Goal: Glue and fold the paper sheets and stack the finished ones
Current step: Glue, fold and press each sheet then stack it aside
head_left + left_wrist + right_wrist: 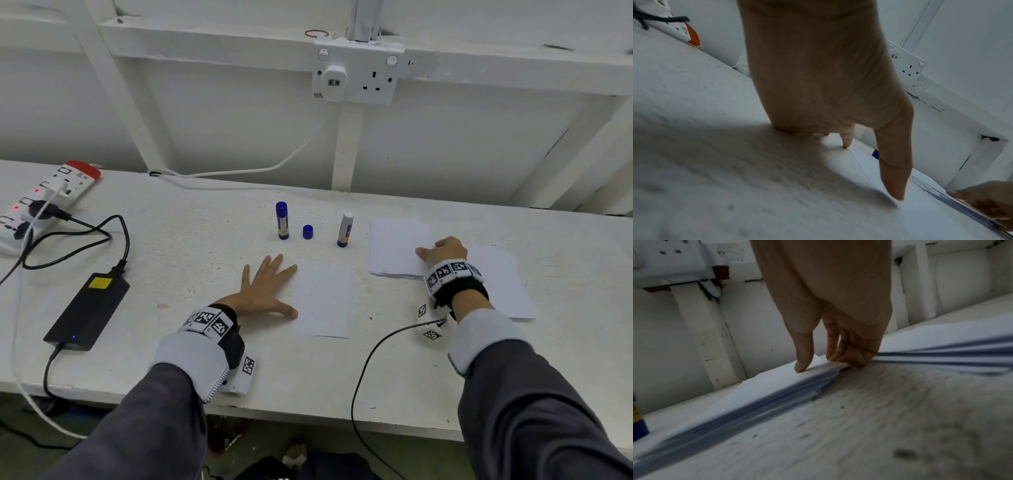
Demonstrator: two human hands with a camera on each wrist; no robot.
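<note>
A single white sheet (323, 301) lies flat at the table's middle. My left hand (274, 291) rests beside it with fingers spread and straight, thumb and index tips at its left edge (920, 219). My right hand (435, 248) is at the near right corner of a stack of white sheets (397, 245). In the right wrist view its thumb (800, 368) presses the top sheet while the curled fingers (851, 353) lift the corner of that stack (777, 386). Behind stand a capped glue stick (281, 220), a loose blue cap (308, 232) and an uncapped glue stick (345, 229).
A second pile of white sheets (507, 284) lies right of my right wrist. A power strip (44, 202), a black adapter (87, 310) and cables occupy the table's left. A wall socket (356, 73) hangs behind. A black cable (370, 359) drops over the front edge.
</note>
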